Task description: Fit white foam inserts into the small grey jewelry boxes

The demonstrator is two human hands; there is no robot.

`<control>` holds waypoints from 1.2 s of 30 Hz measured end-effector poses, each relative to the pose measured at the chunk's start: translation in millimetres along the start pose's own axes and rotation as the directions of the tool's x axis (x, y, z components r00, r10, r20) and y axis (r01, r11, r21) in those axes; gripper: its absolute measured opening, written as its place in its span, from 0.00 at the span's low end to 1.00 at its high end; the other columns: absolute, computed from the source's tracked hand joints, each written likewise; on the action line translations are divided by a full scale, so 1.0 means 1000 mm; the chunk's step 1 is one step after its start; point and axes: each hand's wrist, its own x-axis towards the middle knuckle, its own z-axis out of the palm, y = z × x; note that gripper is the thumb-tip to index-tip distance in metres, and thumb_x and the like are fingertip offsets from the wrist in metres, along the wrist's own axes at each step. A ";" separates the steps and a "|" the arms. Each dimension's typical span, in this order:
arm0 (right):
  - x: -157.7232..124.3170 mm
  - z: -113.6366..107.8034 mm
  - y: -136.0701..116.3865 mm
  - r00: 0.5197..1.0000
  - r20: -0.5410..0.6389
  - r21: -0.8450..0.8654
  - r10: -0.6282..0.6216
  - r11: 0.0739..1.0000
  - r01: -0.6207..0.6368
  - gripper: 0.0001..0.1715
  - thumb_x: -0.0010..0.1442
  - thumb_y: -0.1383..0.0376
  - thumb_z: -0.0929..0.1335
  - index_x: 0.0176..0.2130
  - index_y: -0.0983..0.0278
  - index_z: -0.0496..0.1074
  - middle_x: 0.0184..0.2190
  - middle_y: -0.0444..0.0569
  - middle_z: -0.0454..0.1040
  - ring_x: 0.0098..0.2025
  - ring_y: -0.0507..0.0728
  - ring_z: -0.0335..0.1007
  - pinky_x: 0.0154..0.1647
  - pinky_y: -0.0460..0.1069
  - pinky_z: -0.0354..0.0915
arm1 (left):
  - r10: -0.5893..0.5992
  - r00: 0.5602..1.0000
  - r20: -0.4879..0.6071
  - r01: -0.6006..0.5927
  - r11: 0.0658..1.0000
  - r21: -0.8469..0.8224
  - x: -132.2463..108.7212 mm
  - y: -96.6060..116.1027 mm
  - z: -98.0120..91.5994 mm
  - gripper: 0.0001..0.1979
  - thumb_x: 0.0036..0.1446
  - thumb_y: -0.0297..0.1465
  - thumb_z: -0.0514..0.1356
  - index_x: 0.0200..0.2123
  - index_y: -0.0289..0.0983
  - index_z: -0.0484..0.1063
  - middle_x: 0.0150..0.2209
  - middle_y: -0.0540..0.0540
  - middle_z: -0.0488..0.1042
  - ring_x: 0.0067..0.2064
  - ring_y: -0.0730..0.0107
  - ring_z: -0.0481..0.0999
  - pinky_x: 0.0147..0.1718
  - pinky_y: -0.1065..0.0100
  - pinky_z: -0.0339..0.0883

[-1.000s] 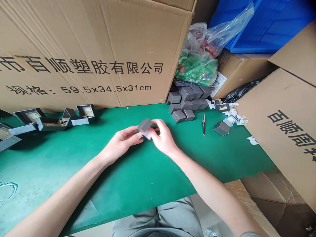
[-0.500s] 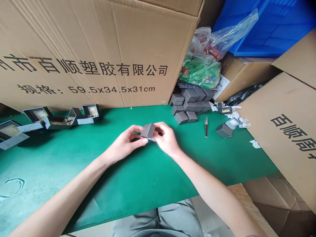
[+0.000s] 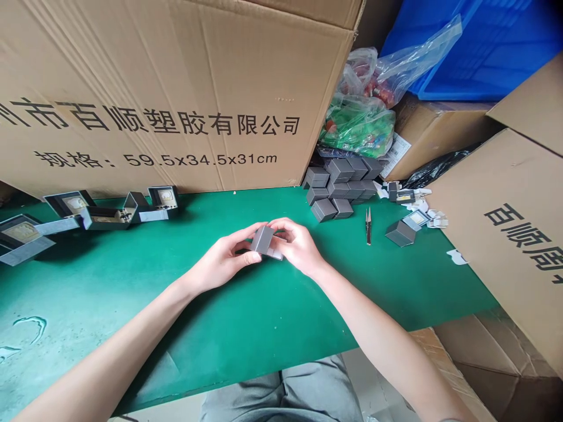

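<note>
Between my hands, above the green tabletop [image 3: 237, 322], is a small dark grey box [image 3: 263, 240], tilted, with a pale flap or inner part showing at its lower right. My left hand [image 3: 229, 255] grips its left side, thumb in front and fingers behind. From the right, my right hand [image 3: 297, 246] closes on the box, its fingertips at the top and right edge; some of them are hidden. Past my right hand lie tweezers or small snips [image 3: 368, 227]. A similar grey box [image 3: 400, 233] rests farther right.
Grey boxes [image 3: 338, 190] are stacked at the back right, below plastic bags [image 3: 358, 126]. Opened dark cases [image 3: 108, 217] stand at the back left. A large carton [image 3: 176, 70] walls the back; another carton [image 3: 505, 176] borders the right. White scraps [image 3: 457, 257] lie by it.
The grey box has turned in my hands, and more of its pale part now shows at the lower right. My right hand's fingers have shifted along it.
</note>
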 end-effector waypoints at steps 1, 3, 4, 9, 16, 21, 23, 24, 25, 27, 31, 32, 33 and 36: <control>0.000 0.000 0.000 1.000 0.007 -0.001 0.009 1.000 -0.009 0.17 0.53 0.52 0.77 0.34 0.61 0.75 0.44 0.48 0.73 0.46 0.56 0.73 0.47 0.52 0.71 | -0.001 1.000 -0.003 0.001 1.000 0.002 0.000 0.000 0.000 0.34 0.57 0.40 0.69 0.66 0.44 0.68 0.64 0.43 0.71 0.57 0.47 0.77 0.54 0.53 0.74; 0.001 0.000 -0.001 1.000 0.007 -0.013 0.016 1.000 -0.016 0.18 0.52 0.52 0.77 0.32 0.61 0.75 0.42 0.48 0.72 0.44 0.56 0.73 0.46 0.52 0.71 | -0.003 1.000 0.002 0.003 1.000 0.011 0.000 0.001 0.000 0.33 0.57 0.40 0.69 0.65 0.42 0.69 0.62 0.42 0.73 0.55 0.49 0.78 0.54 0.54 0.75; 0.002 0.000 -0.001 1.000 0.006 -0.018 0.019 1.000 -0.019 0.18 0.52 0.51 0.78 0.32 0.61 0.75 0.42 0.48 0.72 0.44 0.56 0.72 0.46 0.52 0.71 | -0.001 1.000 0.003 0.001 1.000 0.015 0.000 0.002 0.001 0.32 0.58 0.40 0.68 0.64 0.42 0.69 0.60 0.41 0.75 0.54 0.50 0.78 0.54 0.54 0.75; 0.003 0.003 -0.004 0.999 -0.003 -0.004 0.044 0.999 -0.044 0.23 0.49 0.46 0.78 0.30 0.62 0.74 0.40 0.47 0.70 0.40 0.55 0.71 0.43 0.53 0.70 | 0.033 0.999 -0.013 -0.033 0.999 0.036 0.002 0.002 0.001 0.29 0.59 0.40 0.68 0.61 0.39 0.70 0.51 0.41 0.78 0.49 0.55 0.79 0.53 0.56 0.74; 0.003 0.003 0.000 1.000 0.005 0.013 -0.013 1.000 0.013 0.27 0.50 0.44 0.78 0.29 0.62 0.70 0.39 0.46 0.68 0.39 0.54 0.69 0.41 0.51 0.68 | 0.014 1.000 -0.009 -0.013 1.000 0.008 0.005 -0.001 0.001 0.32 0.58 0.42 0.68 0.62 0.37 0.68 0.54 0.39 0.76 0.49 0.55 0.78 0.54 0.52 0.73; 0.003 -0.004 -0.002 0.989 0.101 0.083 0.106 0.990 -0.115 0.24 0.50 0.47 0.79 0.33 0.61 0.72 0.38 0.46 0.71 0.37 0.54 0.69 0.38 0.50 0.67 | 0.041 0.999 0.008 -0.041 0.998 0.041 0.004 0.001 -0.001 0.29 0.60 0.43 0.67 0.61 0.37 0.70 0.54 0.40 0.76 0.49 0.56 0.78 0.53 0.54 0.73; 0.002 -0.005 -0.005 0.983 0.120 0.095 0.140 0.984 -0.152 0.24 0.49 0.49 0.80 0.34 0.61 0.74 0.39 0.46 0.72 0.39 0.55 0.71 0.41 0.51 0.68 | 0.108 0.994 0.015 -0.109 0.986 0.125 0.003 0.002 -0.002 0.26 0.60 0.42 0.67 0.59 0.38 0.73 0.54 0.41 0.75 0.51 0.56 0.77 0.53 0.58 0.73; 0.001 -0.005 -0.006 0.982 0.118 0.093 0.146 0.983 -0.157 0.24 0.48 0.50 0.80 0.34 0.62 0.74 0.40 0.46 0.72 0.40 0.55 0.71 0.43 0.51 0.69 | 0.140 0.990 0.020 -0.141 0.975 0.169 0.002 0.002 -0.002 0.25 0.60 0.42 0.67 0.58 0.38 0.74 0.54 0.41 0.75 0.52 0.56 0.77 0.52 0.60 0.73; 0.000 -0.005 -0.007 0.983 0.110 0.088 0.147 0.984 -0.157 0.24 0.47 0.50 0.81 0.34 0.62 0.74 0.41 0.47 0.72 0.41 0.55 0.72 0.44 0.51 0.69 | 0.165 0.986 0.025 -0.167 0.965 0.204 0.002 0.002 -0.003 0.25 0.60 0.42 0.67 0.57 0.39 0.74 0.54 0.41 0.75 0.52 0.56 0.76 0.52 0.62 0.73; -0.002 -0.004 -0.008 0.985 0.094 0.085 0.145 0.985 -0.153 0.24 0.45 0.51 0.82 0.32 0.62 0.73 0.41 0.46 0.72 0.41 0.55 0.71 0.44 0.50 0.69 | 0.185 0.982 0.032 -0.187 0.955 0.230 0.001 0.002 -0.003 0.25 0.60 0.42 0.67 0.58 0.40 0.74 0.53 0.41 0.75 0.52 0.57 0.77 0.51 0.64 0.73; -0.004 -0.001 -0.009 0.985 0.093 0.095 0.143 0.984 -0.152 0.27 0.42 0.52 0.83 0.29 0.61 0.69 0.38 0.44 0.72 0.37 0.53 0.70 0.37 0.49 0.67 | 0.171 0.984 0.047 -0.176 0.971 0.159 0.000 0.001 -0.001 0.25 0.60 0.40 0.67 0.60 0.40 0.73 0.54 0.41 0.74 0.50 0.59 0.78 0.48 0.65 0.74; -0.004 0.000 -0.009 0.986 0.093 0.097 0.141 0.984 -0.150 0.28 0.42 0.52 0.83 0.28 0.61 0.68 0.38 0.44 0.72 0.36 0.53 0.70 0.36 0.49 0.67 | 0.168 0.984 0.055 -0.174 0.976 0.134 0.000 0.001 -0.001 0.26 0.61 0.39 0.67 0.60 0.40 0.72 0.54 0.41 0.74 0.50 0.59 0.78 0.47 0.65 0.75; -0.004 0.000 -0.010 0.986 0.091 0.097 0.138 0.984 -0.147 0.28 0.41 0.51 0.83 0.28 0.61 0.68 0.38 0.45 0.73 0.37 0.53 0.71 0.37 0.49 0.67 | 0.168 0.984 0.063 -0.174 0.978 0.112 0.000 0.001 -0.001 0.26 0.61 0.39 0.67 0.60 0.40 0.72 0.54 0.41 0.74 0.50 0.59 0.78 0.47 0.65 0.75; -0.004 0.002 -0.011 0.986 0.080 0.101 0.147 0.983 -0.155 0.27 0.42 0.50 0.83 0.31 0.60 0.70 0.37 0.45 0.75 0.40 0.56 0.73 0.42 0.52 0.68 | 0.167 0.983 0.073 -0.172 0.982 0.079 0.000 0.001 -0.001 0.25 0.61 0.38 0.67 0.60 0.40 0.72 0.54 0.41 0.73 0.51 0.58 0.77 0.47 0.64 0.75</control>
